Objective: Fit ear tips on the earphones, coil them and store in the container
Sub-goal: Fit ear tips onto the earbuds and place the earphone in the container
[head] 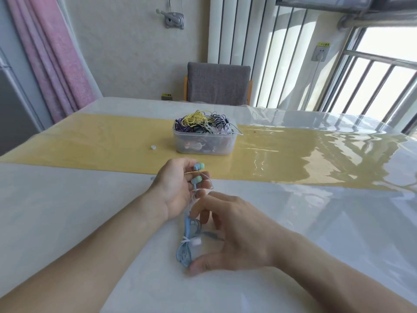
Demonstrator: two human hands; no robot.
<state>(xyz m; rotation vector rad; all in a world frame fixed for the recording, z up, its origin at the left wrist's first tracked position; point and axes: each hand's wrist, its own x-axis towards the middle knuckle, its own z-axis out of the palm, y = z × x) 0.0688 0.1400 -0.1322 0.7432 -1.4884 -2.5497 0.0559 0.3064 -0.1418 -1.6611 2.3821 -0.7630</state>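
Note:
My left hand (pixel 174 190) holds the two pale blue earbuds (pixel 198 173) of a pair of earphones between its fingers, buds pointing up. The blue cable bundle (pixel 186 247), bound with a white tie, hangs down from it inside a thin clear plastic sleeve. My right hand (pixel 234 231) grips that sleeve, thumb at its lower end and fingers near its top. A clear plastic container (pixel 204 141) heaped with tangled earphones of many colours stands farther back on the yellow strip. A small white ear tip (pixel 153 147) lies to the container's left.
The table (pixel 67 211) is white with a yellow band (pixel 90 145) under a glossy clear cover. A grey chair (pixel 218 83) stands at the far side. Pink curtains hang at the left, and a barred window is at the right.

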